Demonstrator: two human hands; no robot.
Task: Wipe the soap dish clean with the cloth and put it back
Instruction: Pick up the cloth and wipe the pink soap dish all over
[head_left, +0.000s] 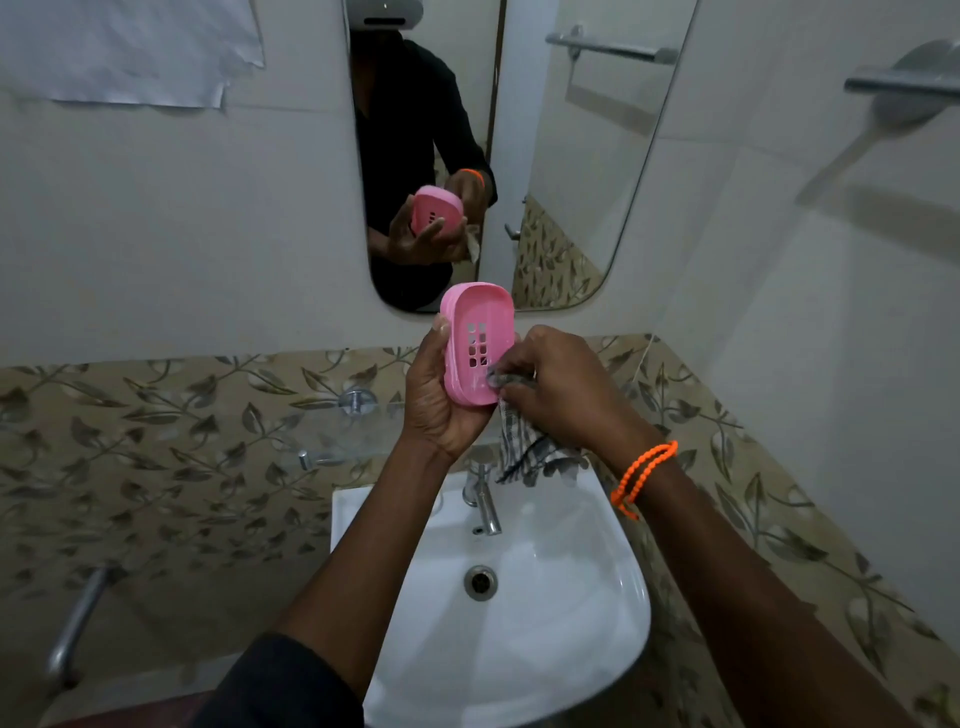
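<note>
Left hand (436, 400) grips the pink dish (475, 343) upright above the sink (597, 613); right hand (556, 384) presses a bunched cloth (524, 441) into it.

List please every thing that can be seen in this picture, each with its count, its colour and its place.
soap dish: one, pink, held upright above the basin
cloth: one, checked grey and white, pressed on the dish's lower inside, tail hanging down
basin: one, white, below the hands
tap: one, chrome, at the basin's back edge
mirror: one, on the wall behind
glass shelf: one, clear, left of the tap
towel bar: one, chrome, right wall
paper: one sheet, white, upper left wall
bracelet: one, orange, right wrist
left hand: grip on the dish
right hand: grip on the cloth
</note>
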